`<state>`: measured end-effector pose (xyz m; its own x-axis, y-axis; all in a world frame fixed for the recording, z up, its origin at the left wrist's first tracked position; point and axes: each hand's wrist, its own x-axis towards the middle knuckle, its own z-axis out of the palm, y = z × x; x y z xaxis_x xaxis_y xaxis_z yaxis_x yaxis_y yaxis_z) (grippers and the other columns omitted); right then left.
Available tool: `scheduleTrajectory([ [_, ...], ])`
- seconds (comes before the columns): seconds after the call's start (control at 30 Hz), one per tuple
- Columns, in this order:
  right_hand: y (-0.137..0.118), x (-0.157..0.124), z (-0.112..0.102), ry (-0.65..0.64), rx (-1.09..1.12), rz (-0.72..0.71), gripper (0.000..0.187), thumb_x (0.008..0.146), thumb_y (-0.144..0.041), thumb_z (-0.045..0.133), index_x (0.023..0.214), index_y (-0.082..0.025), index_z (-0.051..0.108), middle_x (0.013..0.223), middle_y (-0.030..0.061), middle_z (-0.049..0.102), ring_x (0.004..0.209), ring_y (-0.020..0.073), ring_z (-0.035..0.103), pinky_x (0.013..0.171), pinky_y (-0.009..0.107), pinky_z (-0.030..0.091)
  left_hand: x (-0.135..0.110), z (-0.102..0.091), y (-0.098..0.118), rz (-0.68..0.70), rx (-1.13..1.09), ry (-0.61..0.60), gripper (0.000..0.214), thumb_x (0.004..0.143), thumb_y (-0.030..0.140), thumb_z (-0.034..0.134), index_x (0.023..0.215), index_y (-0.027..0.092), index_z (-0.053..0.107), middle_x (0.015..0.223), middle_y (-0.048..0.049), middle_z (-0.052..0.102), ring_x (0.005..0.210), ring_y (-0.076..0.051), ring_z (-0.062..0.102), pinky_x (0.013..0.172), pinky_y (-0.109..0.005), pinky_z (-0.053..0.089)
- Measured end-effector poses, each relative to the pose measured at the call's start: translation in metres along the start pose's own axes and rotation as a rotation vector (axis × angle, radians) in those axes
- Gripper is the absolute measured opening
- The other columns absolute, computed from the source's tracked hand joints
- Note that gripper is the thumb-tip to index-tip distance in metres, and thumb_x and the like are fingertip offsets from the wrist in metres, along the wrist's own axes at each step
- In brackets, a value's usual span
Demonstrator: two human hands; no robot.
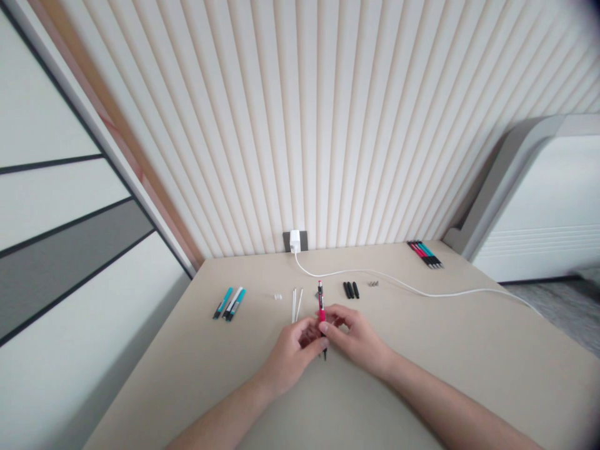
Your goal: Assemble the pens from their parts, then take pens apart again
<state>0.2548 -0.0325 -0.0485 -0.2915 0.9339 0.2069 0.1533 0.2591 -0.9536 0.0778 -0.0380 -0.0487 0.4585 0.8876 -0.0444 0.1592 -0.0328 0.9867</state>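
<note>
Far to the left of the red pen [321, 310] stands a white and grey panel [60, 250], and the beige table [473, 356] runs out from its foot. On the table, well left of the pen, lie three teal and black pens [230, 304], loosely grouped and slanting, one showing a white barrel. Nearer the pen sit a few tiny clear pieces [277, 296], too small for me to make out, and then two thin white rods [296, 305], just left of the pen and nearly upright in my view.

My left hand [293, 359] comes in from the lower left, its fingers curled in against the pen's middle. My right hand [356, 337] comes in from the lower right, its thumb and fingers closed on the same stretch, so the two hands nearly meet around it. Both grips are shut on the pen, though my fingers hide part of the contact. The pen stands almost straight up and down between my hands, its red upper barrel above them and its dark tip showing below.

Just right of the pen lie three black caps [350, 289], then some small metal parts [373, 283]. Behind the pen, a white charger [295, 241] is plugged into a dark socket [302, 240], and its white cable [412, 289] trails right across the table. Farther right, at the table's back edge, lies a slanted row of red, teal and black pens [425, 254].
</note>
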Motion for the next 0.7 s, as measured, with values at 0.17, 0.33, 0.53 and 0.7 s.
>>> scheduleTrajectory([
  [0.17,-0.003,0.001,0.000,0.010,-0.067,0.002,0.022,0.088,-0.038,0.059,0.088,-0.018,0.069,0.078,0.0022,0.067,0.072,0.0158,0.058,0.070,0.028,0.045,0.001,0.001,0.001,0.027,0.057,-0.004,0.027,0.088,0.039,0.059,0.097,0.013,0.064,0.083,-0.0032,0.063,0.077,-0.016,0.056,0.071,-0.025,0.044],
  [0.33,-0.002,0.008,-0.020,0.159,-0.056,-0.023,0.030,0.089,-0.045,0.056,0.097,-0.019,0.069,0.088,0.0043,0.069,0.079,0.0184,0.060,0.073,0.030,0.046,-0.003,-0.006,0.006,0.111,0.263,0.069,0.028,0.092,0.036,0.051,0.109,0.016,0.063,0.088,-0.0048,0.067,0.076,-0.016,0.059,0.070,-0.026,0.047],
  [0.53,0.007,0.026,-0.105,0.405,-0.768,0.047,0.038,0.095,-0.044,0.043,0.110,-0.019,0.067,0.090,0.0083,0.068,0.081,0.0216,0.061,0.075,0.033,0.045,-0.007,-0.024,0.008,0.481,0.742,0.049,0.024,0.095,0.023,0.045,0.111,0.023,0.063,0.094,-0.0049,0.069,0.086,-0.017,0.063,0.081,-0.028,0.048],
  [0.7,0.034,0.035,-0.176,0.402,-1.303,0.501,0.034,0.096,-0.034,0.041,0.099,-0.017,0.071,0.102,0.0148,0.068,0.097,0.0252,0.063,0.079,0.031,0.044,-0.005,-0.024,0.006,0.575,0.895,0.007,0.023,0.094,0.018,0.046,0.110,0.022,0.063,0.093,-0.0036,0.069,0.086,-0.017,0.064,0.079,-0.028,0.049],
])
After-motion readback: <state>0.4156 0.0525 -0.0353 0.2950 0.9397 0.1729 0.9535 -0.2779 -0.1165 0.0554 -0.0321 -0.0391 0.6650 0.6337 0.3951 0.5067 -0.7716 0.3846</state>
